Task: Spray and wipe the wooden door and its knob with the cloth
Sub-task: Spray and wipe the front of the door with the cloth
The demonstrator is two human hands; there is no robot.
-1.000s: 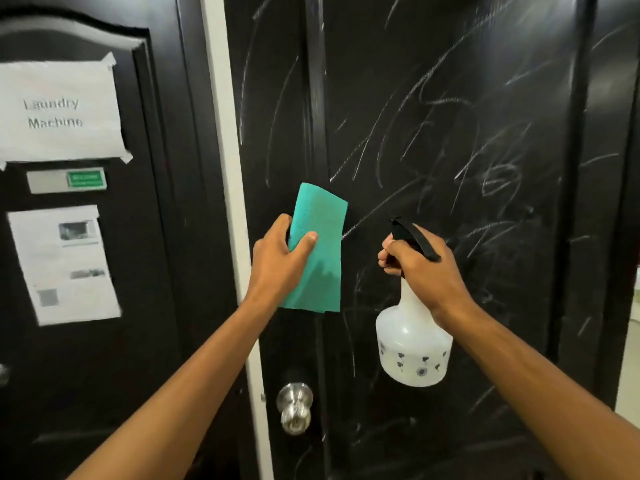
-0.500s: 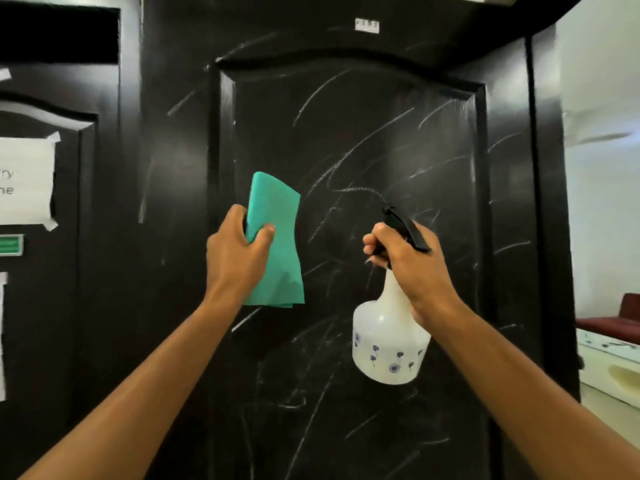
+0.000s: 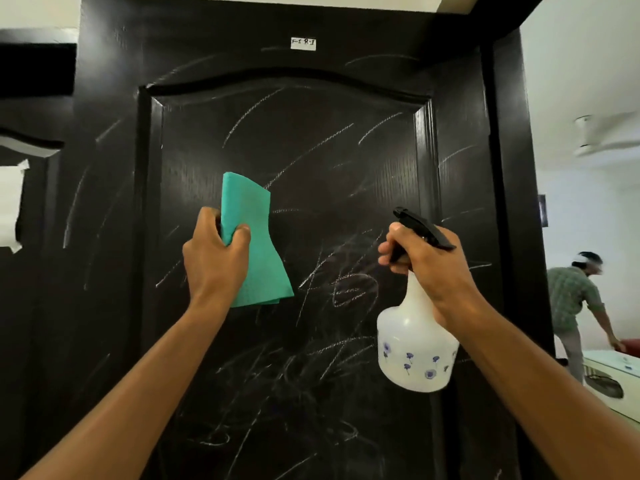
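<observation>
1. Plainly, you stood at the spraying step: one dark wooden door [image 3: 294, 140] filled the view, its raised panel crossed by many pale chalky streaks, and none of it looked wiped yet.
2. One other person [image 3: 573, 299] bent over a white appliance [image 3: 613, 382] in the room to the right, well apart from your work.
3. One white spray bottle [image 3: 414, 351] with small blue flowers hung in front of the panel's right side; your right hand [image 3: 433, 268] was curled round its neck with fingers on the trigger, the black nozzle aimed up and left at the panel.
4. One green cloth [image 3: 256, 244], folded, was held up before the panel's middle; your left hand [image 3: 214, 258] gripped its left edge, thumb across the front.
5. One small white label [image 3: 303, 43] sat above the panel.
6. No knob showed in view; I judged it lay below the frame.
7. Your next move called for squeezing the trigger at the streaked panel, then pressing the cloth flat against it.
</observation>
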